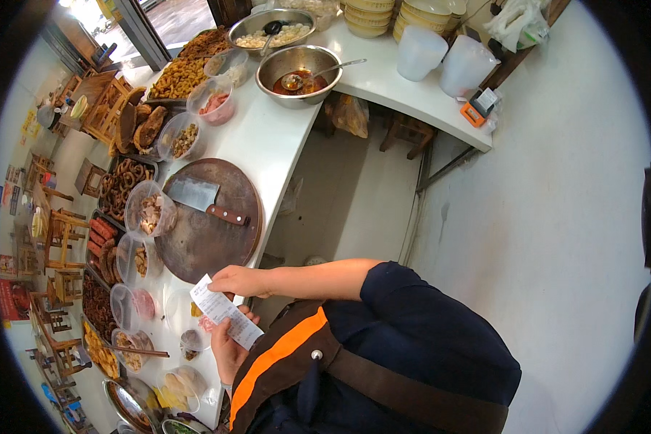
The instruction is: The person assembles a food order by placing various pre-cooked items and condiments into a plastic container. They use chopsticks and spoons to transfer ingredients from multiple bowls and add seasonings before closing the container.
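A long white paper receipt [226,312] is stretched between my two hands beside the counter's edge. My right hand [237,280] pinches its upper end, fingers closed. Lower down, my left hand [229,353] grips the other end, with the thumb over the paper. Just beyond the receipt lies a round, dark wooden chopping board [195,249]. On it rests a cleaver [195,194], its broad blade pointing left and its brown riveted handle to the right. No food shows on the board.
Clear plastic tubs [150,210] of chopped food line the white counter [267,170], with trays of sausages [101,235] and other meats behind. Chopsticks [143,352] lie across one tub. A steel bowl [299,76] holds red sauce and a ladle. Bowl stacks [369,18] stand farther off.
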`<state>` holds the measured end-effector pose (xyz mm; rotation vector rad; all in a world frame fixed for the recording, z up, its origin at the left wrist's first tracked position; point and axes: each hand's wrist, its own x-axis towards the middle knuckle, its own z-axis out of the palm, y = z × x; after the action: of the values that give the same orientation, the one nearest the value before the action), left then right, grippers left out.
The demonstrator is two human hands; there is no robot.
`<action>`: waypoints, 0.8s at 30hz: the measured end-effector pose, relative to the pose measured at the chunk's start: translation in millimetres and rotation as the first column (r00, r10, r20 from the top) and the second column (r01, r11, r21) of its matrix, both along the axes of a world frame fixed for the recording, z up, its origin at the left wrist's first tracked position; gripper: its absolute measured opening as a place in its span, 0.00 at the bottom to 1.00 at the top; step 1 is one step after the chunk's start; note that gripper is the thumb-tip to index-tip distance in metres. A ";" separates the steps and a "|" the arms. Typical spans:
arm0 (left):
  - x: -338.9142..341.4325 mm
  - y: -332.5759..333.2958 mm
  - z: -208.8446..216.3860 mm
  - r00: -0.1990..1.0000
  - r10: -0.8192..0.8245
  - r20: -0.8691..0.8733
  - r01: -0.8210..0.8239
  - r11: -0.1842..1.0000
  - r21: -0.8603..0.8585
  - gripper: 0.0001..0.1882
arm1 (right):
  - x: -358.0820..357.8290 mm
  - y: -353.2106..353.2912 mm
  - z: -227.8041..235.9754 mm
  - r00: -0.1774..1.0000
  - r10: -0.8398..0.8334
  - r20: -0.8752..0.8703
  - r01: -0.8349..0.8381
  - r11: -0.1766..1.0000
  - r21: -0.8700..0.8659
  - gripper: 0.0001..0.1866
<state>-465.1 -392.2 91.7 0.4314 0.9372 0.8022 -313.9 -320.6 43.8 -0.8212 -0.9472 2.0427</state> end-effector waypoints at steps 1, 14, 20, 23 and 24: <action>-3.8 -3.8 0.5 1.000 0.014 0.000 -0.014 1.000 -0.016 0.25 | -6.4 -3.4 0.2 1.000 0.009 0.022 -0.010 1.000 0.027 0.16; -6.0 -16.1 12.5 0.986 -0.169 0.002 0.168 0.982 0.083 0.25 | 1.3 -31.9 8.4 0.973 -0.199 0.117 0.192 0.979 0.069 0.15; -8.4 -13.5 7.2 0.982 -0.191 0.000 0.191 0.978 0.088 0.23 | 2.3 -32.7 10.6 0.969 -0.234 0.073 0.225 0.968 0.111 0.14; -6.6 -8.2 4.7 0.977 -0.209 -0.047 0.212 0.975 0.074 0.22 | -0.6 -29.6 13.2 0.955 -0.259 0.142 0.242 0.962 0.127 0.13; -10.4 -9.1 5.8 0.977 -0.178 -0.114 0.180 0.984 0.011 0.22 | -1.7 -29.8 14.1 0.948 -0.299 0.108 0.285 0.950 0.127 0.11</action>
<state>-475.5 -401.3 97.5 0.5762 0.9797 0.6294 -315.6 -350.4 57.9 -0.9773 -0.9358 1.6858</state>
